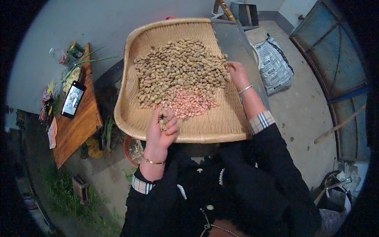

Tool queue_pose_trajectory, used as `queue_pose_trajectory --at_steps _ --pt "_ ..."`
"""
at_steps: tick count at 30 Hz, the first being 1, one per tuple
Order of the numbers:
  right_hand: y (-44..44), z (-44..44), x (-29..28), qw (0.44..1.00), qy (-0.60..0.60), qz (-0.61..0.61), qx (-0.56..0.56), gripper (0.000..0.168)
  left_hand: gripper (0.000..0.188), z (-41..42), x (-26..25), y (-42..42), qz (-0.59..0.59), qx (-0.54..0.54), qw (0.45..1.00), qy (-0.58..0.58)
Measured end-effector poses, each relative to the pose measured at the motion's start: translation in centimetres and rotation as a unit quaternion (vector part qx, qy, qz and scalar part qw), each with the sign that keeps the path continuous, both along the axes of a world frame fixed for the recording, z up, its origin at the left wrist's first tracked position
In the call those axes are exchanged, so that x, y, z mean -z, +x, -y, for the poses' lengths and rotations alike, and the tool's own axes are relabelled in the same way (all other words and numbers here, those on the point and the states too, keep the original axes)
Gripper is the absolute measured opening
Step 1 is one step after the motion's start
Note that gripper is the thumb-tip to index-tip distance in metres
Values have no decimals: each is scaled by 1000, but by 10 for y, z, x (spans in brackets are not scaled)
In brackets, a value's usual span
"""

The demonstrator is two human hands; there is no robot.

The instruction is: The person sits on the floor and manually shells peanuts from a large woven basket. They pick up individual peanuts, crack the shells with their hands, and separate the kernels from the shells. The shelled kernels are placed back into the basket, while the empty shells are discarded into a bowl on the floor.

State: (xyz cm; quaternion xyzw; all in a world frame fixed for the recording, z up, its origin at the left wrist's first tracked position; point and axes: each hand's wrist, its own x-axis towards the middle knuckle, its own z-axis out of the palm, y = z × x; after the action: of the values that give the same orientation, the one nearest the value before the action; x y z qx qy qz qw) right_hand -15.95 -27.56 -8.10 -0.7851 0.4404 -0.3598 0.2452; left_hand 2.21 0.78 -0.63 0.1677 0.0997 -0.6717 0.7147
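A woven winnowing basket point(204, 137) lies in front of me with its rounded rim towards the left. Unshelled peanuts point(183, 66) are heaped across its upper middle, and a patch of pink shelled kernels point(192, 103) spreads just below them. Over the near left part of the basket, my left hand point(162, 127) is curled palm up around several peanuts in their shells. My right hand point(237, 74) is at the right edge of the heap, its fingertips against the peanuts. Those fingers are partly hidden, so whether they grip one cannot be told.
At left, a wooden table point(78, 127) carries a lit phone point(73, 99) and a bowl of pale pieces point(72, 77). A bowl of shells point(134, 151) stands beneath the basket's near left rim. A printed sack point(274, 65) rests on the floor at right, near a metal door point(334, 56).
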Motion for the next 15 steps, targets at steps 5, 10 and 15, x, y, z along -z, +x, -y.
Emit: queue_pose_trajectory --at_steps 5,10,15 --pt "-21 48 52 986 -61 -155 -21 21 16 -3 4 -1 89 -20 996 23" --pt "0 43 50 953 -94 -286 -45 10 24 -10 9 9 145 -66 984 76" --pt "-15 60 52 939 -111 -315 -82 10 23 -6 -11 9 221 -47 971 83"
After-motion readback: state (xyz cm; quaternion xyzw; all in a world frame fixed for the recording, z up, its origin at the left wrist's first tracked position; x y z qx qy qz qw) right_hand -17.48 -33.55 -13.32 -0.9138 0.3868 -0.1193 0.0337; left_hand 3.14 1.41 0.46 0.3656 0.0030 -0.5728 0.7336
